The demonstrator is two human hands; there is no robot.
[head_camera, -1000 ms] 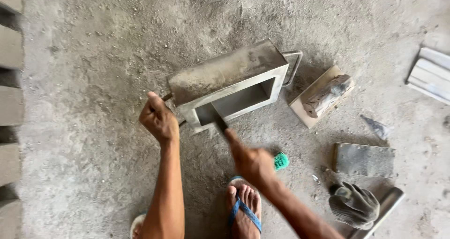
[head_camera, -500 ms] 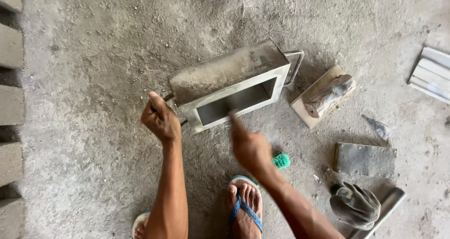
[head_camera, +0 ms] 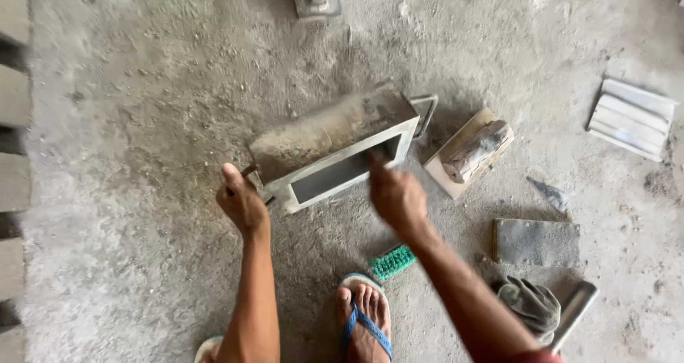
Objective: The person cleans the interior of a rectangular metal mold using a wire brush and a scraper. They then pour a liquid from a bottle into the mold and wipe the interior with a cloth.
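Altogether: one mould (head_camera: 335, 149), two hands, left hand (head_camera: 242, 205), right hand (head_camera: 397, 198).

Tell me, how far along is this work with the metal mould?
Looks done: rows of grey blocks line the left edge. In hand: the empty mould lies tipped on its side; the left hand grips its end handle while the right hand, blurred, reaches into the open cavity, possibly cleaning it. Left, by the look of it: the mould is unfilled, and the green brush and wooden float lie unused.
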